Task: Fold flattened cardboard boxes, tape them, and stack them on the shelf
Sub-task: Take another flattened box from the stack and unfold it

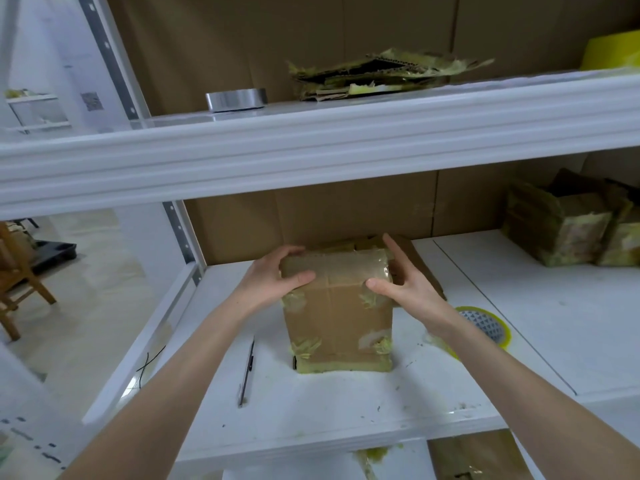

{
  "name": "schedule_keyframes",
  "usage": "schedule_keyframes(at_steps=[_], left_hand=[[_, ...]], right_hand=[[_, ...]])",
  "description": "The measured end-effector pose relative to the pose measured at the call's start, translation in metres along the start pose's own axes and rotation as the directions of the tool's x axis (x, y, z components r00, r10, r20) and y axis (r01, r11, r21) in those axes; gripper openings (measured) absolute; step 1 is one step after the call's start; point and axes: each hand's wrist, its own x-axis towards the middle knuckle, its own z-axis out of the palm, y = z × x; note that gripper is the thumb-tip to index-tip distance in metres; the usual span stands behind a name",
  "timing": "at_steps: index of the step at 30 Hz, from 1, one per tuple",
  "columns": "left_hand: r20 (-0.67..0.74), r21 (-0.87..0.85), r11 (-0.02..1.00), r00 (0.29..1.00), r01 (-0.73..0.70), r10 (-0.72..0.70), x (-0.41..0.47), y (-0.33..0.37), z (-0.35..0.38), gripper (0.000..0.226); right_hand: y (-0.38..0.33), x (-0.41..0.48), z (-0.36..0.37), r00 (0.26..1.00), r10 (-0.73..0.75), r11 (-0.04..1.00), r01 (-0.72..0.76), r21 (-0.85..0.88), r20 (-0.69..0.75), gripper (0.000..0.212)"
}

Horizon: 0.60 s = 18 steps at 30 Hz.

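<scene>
Centre frame, the left hand (pixel 273 277) and right hand (pixel 407 284) grip the taped box (pixel 337 320) on the shelf (pixel 346 407), not yet stacked.

The lower shelf board (pixel 346 403) carries a cardboard box (pixel 337 323) at centre, a dark pen (pixel 246 372) left of it, a yellow-rimmed roll (pixel 485 323) to the right and more boxes (pixel 561 230) at far right. The upper board (pixel 311 133) holds a silver tape roll (pixel 236 98) beside flat cardboard (pixel 374 76).
</scene>
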Motion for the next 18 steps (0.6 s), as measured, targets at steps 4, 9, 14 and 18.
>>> schedule_keyframes(at_steps=[4,9,14,18], left_hand=[[-0.072,-0.024,0.998,0.995,-0.064,0.063,-0.003,0.000,0.015,0.042],[0.028,0.037,0.996,0.996,-0.086,0.085,-0.001,0.001,0.023,0.036],[0.069,0.386,0.918,0.995,-0.096,0.075,-0.002,0.014,0.021,0.043],[0.099,0.631,0.752,0.982,-0.189,0.163,-0.003,0.038,0.030,0.058]], right_hand=[[0.000,0.002,-0.002,0.998,-0.014,1.000,0.015,-0.006,0.067,0.053],[0.001,0.006,0.002,0.999,0.025,0.999,-0.025,0.022,0.038,0.036],[-0.005,0.011,0.002,0.998,0.062,0.997,-0.063,0.046,0.028,0.037],[-0.010,0.017,0.002,0.997,0.072,0.995,-0.074,0.072,0.030,0.038]])
